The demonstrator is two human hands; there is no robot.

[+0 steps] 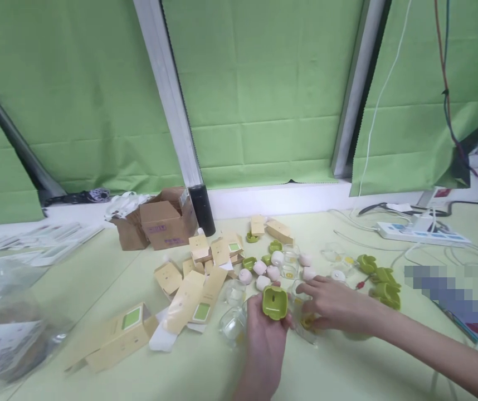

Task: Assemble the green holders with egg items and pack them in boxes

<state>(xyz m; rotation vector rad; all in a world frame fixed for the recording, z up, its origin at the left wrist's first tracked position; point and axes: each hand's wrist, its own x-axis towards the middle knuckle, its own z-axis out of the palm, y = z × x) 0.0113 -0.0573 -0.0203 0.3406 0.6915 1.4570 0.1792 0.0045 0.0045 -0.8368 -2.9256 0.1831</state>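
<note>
My left hand [266, 331], palm up, holds a small green square cup-like piece [275, 302] with a slot in its base and tab-like flaps at the rim. Just right of it, my right hand [326, 303] reaches down with bent fingers around a clear plastic case [306, 333] showing a yellow mark; the grip is partly hidden. Several round pale pink pieces [273, 273] lie beyond my hands among other green pieces [249, 263]. More clear cases [233, 324] sit to the left of my left hand. Several green pieces [386, 295] form a row right of my right hand.
Opened beige cartons [117, 337] spread over the left of the table. Behind them stand a brown cardboard box [161, 223] and a black cylinder [203, 210]. A white power strip [423, 234] with loose cables lies back right. Plastic bags [5, 295] cover the left edge.
</note>
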